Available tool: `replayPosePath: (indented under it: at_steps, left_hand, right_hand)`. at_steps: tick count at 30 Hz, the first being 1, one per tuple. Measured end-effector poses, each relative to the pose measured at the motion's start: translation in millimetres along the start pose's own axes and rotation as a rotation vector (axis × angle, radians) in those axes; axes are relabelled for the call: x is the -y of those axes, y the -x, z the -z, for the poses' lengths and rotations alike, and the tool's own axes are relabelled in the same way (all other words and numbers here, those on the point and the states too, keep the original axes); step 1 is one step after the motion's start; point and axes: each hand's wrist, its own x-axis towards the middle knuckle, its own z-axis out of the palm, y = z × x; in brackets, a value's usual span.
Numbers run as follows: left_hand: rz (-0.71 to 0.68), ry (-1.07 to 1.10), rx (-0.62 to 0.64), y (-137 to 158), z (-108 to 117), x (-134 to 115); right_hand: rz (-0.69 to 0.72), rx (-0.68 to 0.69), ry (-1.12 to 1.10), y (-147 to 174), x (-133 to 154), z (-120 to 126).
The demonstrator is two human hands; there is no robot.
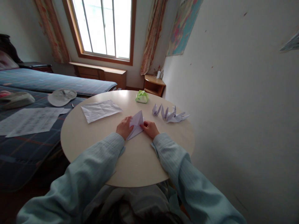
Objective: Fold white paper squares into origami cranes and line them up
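A partly folded sheet of pale lilac paper [135,120] is between my hands, over the middle of the round table [98,152]. One flap of it stands up to a point, and a lower corner reaches toward me. My left hand [124,127] grips its left side, thumb on top. With thumb and fingers pinched, my right hand [149,128] holds the right edge. Several folded paper cranes [171,115] of the same colour stand in a cluster to the right of my right hand. Beyond my left hand lies a creased sheet of paper [101,110].
A green and white tissue pack [142,96] sits near the table's far edge. Left of the table is a bed [44,140] with printed sheets [35,121] and a white cap [62,97]. A white wall [233,109] rises close on the right.
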Motion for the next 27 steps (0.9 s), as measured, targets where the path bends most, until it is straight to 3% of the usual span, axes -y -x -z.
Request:
replayPosePath:
  at_steps: [6,27]
  left_hand:
    - [0.078,-0.069,0.047,-0.2,2.5,-1.4]
    - [0.044,-0.070,0.057,0.4,5.4,-3.8]
  right_hand:
    - [0.002,0.042,-0.014,0.4,-0.1,-1.1]
    - [0.028,0.091,-0.026,2.8,5.0,2.9]
